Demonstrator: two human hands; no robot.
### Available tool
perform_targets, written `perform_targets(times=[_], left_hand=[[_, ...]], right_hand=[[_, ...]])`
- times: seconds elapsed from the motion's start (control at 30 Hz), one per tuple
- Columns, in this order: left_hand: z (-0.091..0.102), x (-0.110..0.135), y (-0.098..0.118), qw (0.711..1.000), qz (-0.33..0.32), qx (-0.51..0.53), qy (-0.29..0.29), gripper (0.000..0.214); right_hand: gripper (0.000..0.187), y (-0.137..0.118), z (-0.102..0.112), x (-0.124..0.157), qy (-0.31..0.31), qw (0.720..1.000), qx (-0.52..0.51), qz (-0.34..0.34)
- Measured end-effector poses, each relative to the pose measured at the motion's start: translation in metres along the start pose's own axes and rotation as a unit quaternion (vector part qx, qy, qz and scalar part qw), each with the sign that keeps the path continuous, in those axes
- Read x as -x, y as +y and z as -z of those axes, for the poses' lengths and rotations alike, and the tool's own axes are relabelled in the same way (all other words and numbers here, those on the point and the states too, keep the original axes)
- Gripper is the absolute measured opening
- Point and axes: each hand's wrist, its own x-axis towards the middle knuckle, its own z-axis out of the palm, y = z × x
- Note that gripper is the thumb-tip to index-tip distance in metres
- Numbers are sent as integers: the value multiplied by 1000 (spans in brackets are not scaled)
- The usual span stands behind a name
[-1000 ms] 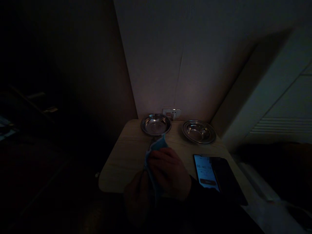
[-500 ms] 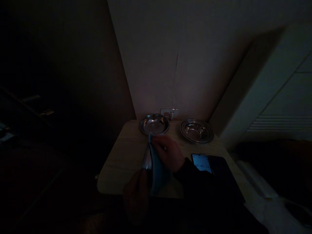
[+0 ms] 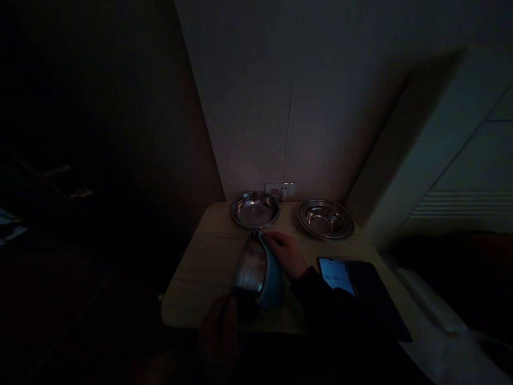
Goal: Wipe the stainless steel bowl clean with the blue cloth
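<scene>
The room is very dark. My left hand (image 3: 218,337) grips the near rim of a steel dish (image 3: 249,270) held on edge above the small wooden table (image 3: 200,289). My right hand (image 3: 285,252) presses a light blue cloth (image 3: 273,278) against the dish's back, fingers closed on the cloth. Two more steel dishes stand at the table's far edge, one on the left (image 3: 254,209) and one on the right (image 3: 325,218).
A phone with a lit screen (image 3: 337,276) lies on a dark flat case at the table's right. A wall socket (image 3: 279,190) sits just behind the dishes. A pale cabinet or bed edge (image 3: 449,160) rises at the right. The left side is in darkness.
The dish has turned so its shiny inside shows toward me. My right hand slid with the cloth from the near face round to the far side, up toward the dish's top edge.
</scene>
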Motion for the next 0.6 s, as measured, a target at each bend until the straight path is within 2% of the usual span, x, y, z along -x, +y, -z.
perform_targets(times=[0.13,0.2,0.3,0.4,0.47,0.5,0.6], left_hand=[[4,12,-7,998,-42,-18,43,30],[9,10,-5,999,-41,-10,22,32],[19,-3,2,999,16,4,-37,36],[27,-18,14,993,84,3,-86,34],[30,-27,26,986,137,9,-94,34],[30,-31,32,987,137,19,-79,32],[28,-40,51,985,115,49,-119,28]], right_hand=[[29,6,9,20,52,998,-24,-35],[30,4,14,28,66,996,-32,-44],[27,-5,17,35,75,996,-34,-40],[22,-16,14,40,67,998,-13,-12],[20,-22,8,45,56,998,-2,25],[19,-24,5,47,51,998,1,44],[16,-28,-5,59,61,994,2,88]])
